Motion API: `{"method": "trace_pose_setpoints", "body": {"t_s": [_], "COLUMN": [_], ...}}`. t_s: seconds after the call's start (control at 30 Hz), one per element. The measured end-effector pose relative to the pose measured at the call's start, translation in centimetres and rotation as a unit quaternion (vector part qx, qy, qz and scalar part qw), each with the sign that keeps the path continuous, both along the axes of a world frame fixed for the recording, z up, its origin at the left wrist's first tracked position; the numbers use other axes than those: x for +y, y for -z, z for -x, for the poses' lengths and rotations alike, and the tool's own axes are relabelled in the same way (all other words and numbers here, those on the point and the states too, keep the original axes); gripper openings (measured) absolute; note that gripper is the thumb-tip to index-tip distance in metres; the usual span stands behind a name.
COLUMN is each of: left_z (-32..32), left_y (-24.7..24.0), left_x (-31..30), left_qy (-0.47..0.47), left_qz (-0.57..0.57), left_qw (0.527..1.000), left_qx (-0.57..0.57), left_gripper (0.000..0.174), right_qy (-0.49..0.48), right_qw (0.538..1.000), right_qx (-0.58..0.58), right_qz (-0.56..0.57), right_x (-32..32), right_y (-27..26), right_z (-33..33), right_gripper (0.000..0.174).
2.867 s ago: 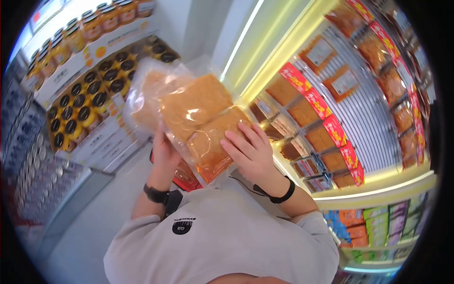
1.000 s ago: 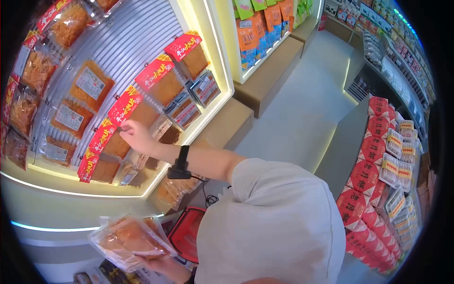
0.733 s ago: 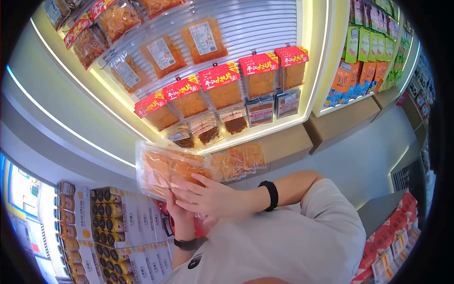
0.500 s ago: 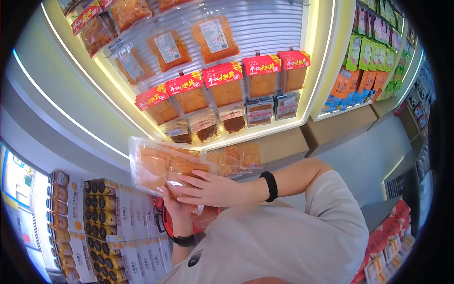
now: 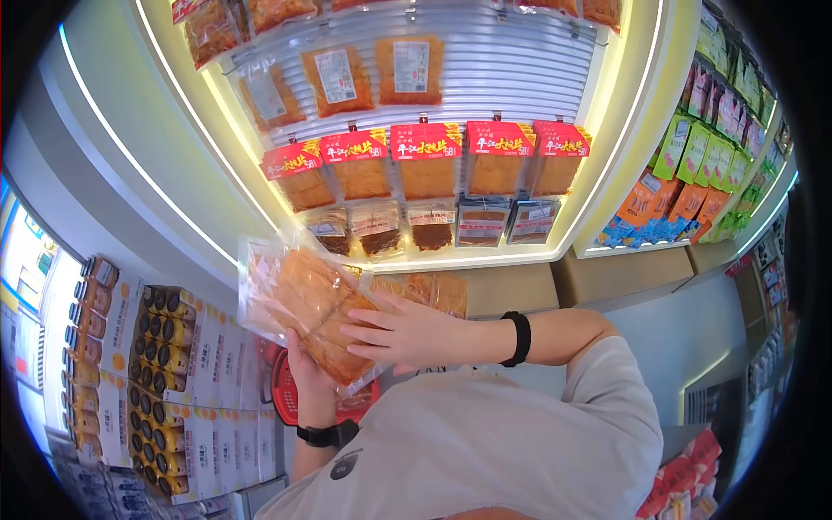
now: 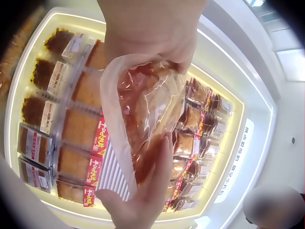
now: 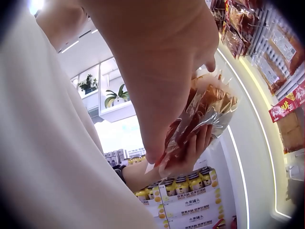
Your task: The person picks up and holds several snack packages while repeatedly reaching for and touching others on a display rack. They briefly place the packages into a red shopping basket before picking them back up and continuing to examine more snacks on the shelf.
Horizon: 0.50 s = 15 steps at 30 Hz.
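Your left hand grasps clear-bagged snack sheets between thumb and fingers; your right hand rests extended fingers on right part; red basket below; red-topped packs hang far.

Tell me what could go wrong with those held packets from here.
Two risks. The held packets are in glossy clear plastic and tilted, with the left grip at their lower edge and the right grip laid across them, so one might slip loose. If it does, it could strike the red basket that shows beyond their lower edge in the head view, or miss it and hit the floor.
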<state>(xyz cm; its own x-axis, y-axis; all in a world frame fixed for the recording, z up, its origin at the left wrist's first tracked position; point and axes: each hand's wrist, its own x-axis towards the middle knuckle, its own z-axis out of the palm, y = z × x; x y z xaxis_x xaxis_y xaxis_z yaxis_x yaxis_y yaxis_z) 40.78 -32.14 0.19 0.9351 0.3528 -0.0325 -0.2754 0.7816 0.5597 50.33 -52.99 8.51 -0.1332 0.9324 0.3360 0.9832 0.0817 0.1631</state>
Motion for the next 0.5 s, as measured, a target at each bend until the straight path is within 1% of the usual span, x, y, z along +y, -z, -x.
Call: {"method": "trace_pose_setpoints", "body": {"t_s": [0.03, 0.07, 0.1, 0.13, 0.17, 0.23, 0.27, 0.33, 0.4, 0.47, 0.5], "left_z": [0.0, 0.1, 0.0, 0.1, 0.1, 0.5, 0.7, 1.4, 2.1, 3.0, 3.5], "left_y": [0.2, 0.4, 0.6, 0.7, 1.5, 1.0, 0.7, 0.6, 0.5, 1.4, 2.0], "left_x": [-0.3, -0.9, -1.5, -1.8, -1.7, -2.6, -3.2, -4.2, -5.1, -5.6, -5.9], "left_qy": [0.025, 0.019, 0.007, -0.005, -0.021, -0.052, -0.075, -0.079, -0.097, -0.118, -0.137], "left_qz": [0.017, 0.017, 0.015, 0.011, 0.031, 0.020, 0.013, 0.008, -0.016, -0.029, -0.011], "left_qw": [1.000, 1.000, 1.000, 1.000, 0.999, 0.998, 0.996, 0.996, 0.994, 0.992, 0.990], "left_qx": [-0.003, -0.007, 0.003, 0.013, 0.018, 0.028, 0.044, 0.027, 0.043, 0.042, 0.042], "left_gripper": [0.058, 0.058, 0.057, 0.056, 0.055, 0.055, 0.055, 0.055, 0.054, 0.055, 0.055], "right_qy": [-0.007, -0.013, -0.079, -0.144, -0.152, -0.052, 0.017, 0.154, 0.259, 0.379, 0.372], "right_qw": [1.000, 1.000, 0.993, 0.978, 0.977, 0.971, 0.969, 0.945, 0.914, 0.876, 0.876], "right_qx": [0.017, 0.013, 0.083, 0.151, 0.146, 0.153, 0.102, 0.013, -0.037, -0.044, -0.044], "right_qz": [0.007, 0.008, -0.005, -0.019, -0.021, -0.178, -0.224, -0.288, -0.309, -0.295, -0.303], "right_x": [-0.6, -1.3, -1.8, -2.2, -2.6, -3.1, -2.6, -1.0, 0.6, 2.1, 2.8], "right_y": [-0.2, -0.7, -1.5, -2.0, -2.2, -2.9, -4.0, -4.5, -5.2, -7.1, -8.0], "right_z": [-0.2, -0.5, -1.0, -1.6, -3.1, -7.4, -10.3, -17.7, -25.3, -31.0, -33.5], "right_gripper": [0.070, 0.070, 0.066, 0.061, 0.061, 0.051, 0.041, 0.041, 0.048, 0.056, 0.056]}}
